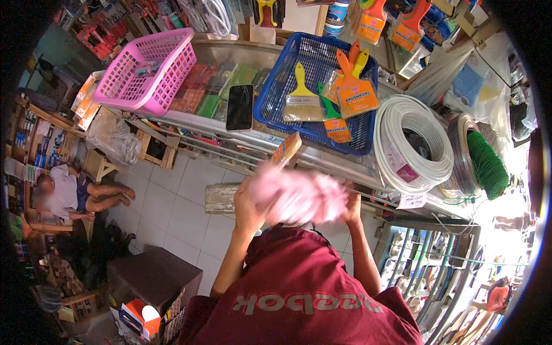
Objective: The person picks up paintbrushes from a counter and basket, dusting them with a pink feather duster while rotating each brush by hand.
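- Pink cloth (305, 195) was up in the air, between the person's chest and the long counter (230, 53), the biggest thing nearby. Keeping it close to the body seemed wise, so it would not bump anything.
- The blue basket (310, 131) sat on the counter, just past the cloth, with bright-handled brushes in it. Little moves would likely keep the hands off its side.
- The cloth was all bunched up and blurry, as if it moved fast. Going slower, with soft, even pushes, would probably have been neater.
- The hands were apart, one at each end. The right hand (352, 207) was curled tight on the cloth. The left hand (247, 207) touched the other end, but I cannot tell just what its fingers were clamped on.
- The small paintbrush (286, 150) poked out past the cloth, near the left hand. Its low end was hidden. A snug hold there seemed best, with no hard tugs, so the hairs would not bend.
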Demonstrator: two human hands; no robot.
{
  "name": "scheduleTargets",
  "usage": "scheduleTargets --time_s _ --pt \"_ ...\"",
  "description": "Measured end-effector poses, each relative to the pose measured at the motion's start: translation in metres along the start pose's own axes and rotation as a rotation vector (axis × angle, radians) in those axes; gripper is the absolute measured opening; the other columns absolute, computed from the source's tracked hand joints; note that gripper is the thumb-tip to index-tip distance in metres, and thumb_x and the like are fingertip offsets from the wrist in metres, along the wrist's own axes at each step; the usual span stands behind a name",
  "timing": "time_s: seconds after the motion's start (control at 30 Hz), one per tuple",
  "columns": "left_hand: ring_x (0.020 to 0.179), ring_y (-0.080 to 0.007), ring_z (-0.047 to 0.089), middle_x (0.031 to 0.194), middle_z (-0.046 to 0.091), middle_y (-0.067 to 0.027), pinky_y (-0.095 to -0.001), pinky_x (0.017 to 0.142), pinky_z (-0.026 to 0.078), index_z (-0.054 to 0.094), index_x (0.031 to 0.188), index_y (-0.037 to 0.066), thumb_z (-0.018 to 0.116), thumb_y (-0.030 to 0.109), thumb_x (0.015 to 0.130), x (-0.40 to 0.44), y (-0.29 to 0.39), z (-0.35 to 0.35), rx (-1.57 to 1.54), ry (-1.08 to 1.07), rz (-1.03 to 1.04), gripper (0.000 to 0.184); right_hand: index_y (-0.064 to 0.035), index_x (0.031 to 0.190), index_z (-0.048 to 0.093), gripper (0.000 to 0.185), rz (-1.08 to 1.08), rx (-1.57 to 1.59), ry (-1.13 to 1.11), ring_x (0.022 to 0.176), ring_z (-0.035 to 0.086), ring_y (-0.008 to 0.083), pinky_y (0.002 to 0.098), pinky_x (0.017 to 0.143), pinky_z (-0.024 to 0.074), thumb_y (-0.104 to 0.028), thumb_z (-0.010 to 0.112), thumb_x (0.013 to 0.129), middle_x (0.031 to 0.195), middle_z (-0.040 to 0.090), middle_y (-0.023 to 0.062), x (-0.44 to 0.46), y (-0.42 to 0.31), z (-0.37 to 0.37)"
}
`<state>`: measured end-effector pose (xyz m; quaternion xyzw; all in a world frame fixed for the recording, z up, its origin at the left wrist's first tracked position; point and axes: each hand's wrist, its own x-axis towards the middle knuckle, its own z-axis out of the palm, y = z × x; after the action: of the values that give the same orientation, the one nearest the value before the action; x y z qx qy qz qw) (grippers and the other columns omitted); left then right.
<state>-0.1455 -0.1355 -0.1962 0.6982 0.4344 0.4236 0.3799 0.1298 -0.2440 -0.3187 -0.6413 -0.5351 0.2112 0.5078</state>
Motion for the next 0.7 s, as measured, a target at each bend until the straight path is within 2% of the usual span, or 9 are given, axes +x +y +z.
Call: scheduleTargets --time_s 0.13,0.2,0.23,0.27,0.4,0.43,0.53,0.63,0.7 --pt "0.064 -0.0202 0.054 0.076 0.056 -0.0067 -0.034 0.059 0.044 0.055 0.124 0.011 0.066 0.009 0.075 0.004 0.025 -0.004 0.1 -0.011 -0.053 0.051 0.0016 0.087 0.065 0.024 -0.354 -0.49 0.209 0.082 0.063 0.0248 0.0349 0.086 0.0448 -0.016 0.053 0.075 0.08 0.067 0.0126 -0.014 0.046 0.011" --pt "0.061 -0.0168 0.052 0.076 0.056 -0.0063 -0.0305 0.055 0.042 0.054 0.125 0.01 0.064 0.007 0.076 0.005 0.008 0.001 0.009 0.085 0.179 0.049 -0.0002 0.084 0.065 0.021 -0.317 -0.667 -0.122 0.084 0.062 0.0262 0.0364 0.086 0.0437 -0.015 0.054 0.075 0.084 0.066 0.0129 -0.012 0.045 -0.004" --pt "0.06 -0.015 0.05 0.075 0.055 -0.0059 -0.0288 0.053 0.041 0.054 0.125 0.01 0.063 0.006 0.077 0.003 -0.001 0.001 0.0 0.08 0.177 0.049 -0.0016 0.083 0.066 0.02 -0.05 -0.099 -0.131 0.085 0.061 0.027 0.0371 0.086 0.0433 -0.015 0.054 0.075 0.085 0.066 0.0127 -0.003 0.008 -0.003" --pt "0.058 -0.0133 0.048 0.075 0.055 -0.0055 -0.027 0.051 0.04 0.054 0.126 0.01 0.062 0.005 0.078 0.001 -0.009 0.001 -0.009 0.075 0.176 0.048 -0.0037 0.083 0.067 0.018 0.163 -0.316 -0.296 0.086 0.061 0.0282 0.0382 0.086 0.0426 -0.016 0.055 0.076 0.088 0.067 0.0117 -0.007 0.015 -0.008" --pt "0.055 -0.0106 0.044 0.072 0.053 -0.0047 -0.0253 0.049 0.038 0.054 0.126 0.01 0.061 0.005 0.08 0.005 0.026 -0.008 0.107 0.037 0.044 0.046 -0.004 0.086 0.066 0.02 -0.013 -0.233 0.077 0.09 0.061 0.0262 0.0391 0.086 0.0437 -0.019 0.054 0.08 0.094 0.066 0.0142 -0.018 0.045 0.009" --pt "0.055 -0.0103 0.044 0.073 0.054 -0.0048 -0.025 0.049 0.038 0.054 0.126 0.01 0.061 0.005 0.081 0.005 0.026 -0.007 0.108 0.036 0.058 0.046 -0.0052 0.087 0.067 0.022 -0.386 -0.26 0.334 0.091 0.061 0.0259 0.0387 0.088 0.0429 -0.022 0.054 0.08 0.093 0.066 0.0144 -0.027 0.059 0.015" --pt "0.055 -0.0095 0.044 0.075 0.055 -0.0051 -0.0243 0.047 0.037 0.054 0.125 0.01 0.06 0.007 0.082 0.004 0.029 -0.007 0.035 0.025 0.048 0.043 -0.005 0.09 0.064 0.029 0.085 0.167 -0.047 0.087 0.061 0.0221 0.0382 0.07 0.0485 -0.03 0.055 0.078 0.094 0.065 0.0136 -0.025 0.064 0.011" --pt "0.055 -0.0093 0.045 0.077 0.057 -0.0055 -0.0241 0.046 0.037 0.054 0.125 0.01 0.06 0.007 0.083 0.004 0.035 -0.008 -0.03 0.015 0.003 0.042 -0.0016 0.088 0.062 0.028 -0.095 -0.188 -0.142 0.08 0.059 0.0203 0.0379 0.056 0.047 -0.025 0.054 0.075 0.092 0.064 0.0155 -0.017 0.048 0.0" --pt "0.056 -0.0094 0.045 0.079 0.058 -0.0062 -0.0243 0.047 0.037 0.054 0.125 0.01 0.06 0.007 0.083 0.004 0.034 -0.006 0.133 0.019 0.092 0.042 -0.0002 0.089 0.063 0.027 -0.043 -0.088 -0.085 0.082 0.06 0.0224 0.0371 0.064 0.0471 -0.021 0.055 0.073 0.09 0.065 0.0157 -0.023 0.054 0.005"
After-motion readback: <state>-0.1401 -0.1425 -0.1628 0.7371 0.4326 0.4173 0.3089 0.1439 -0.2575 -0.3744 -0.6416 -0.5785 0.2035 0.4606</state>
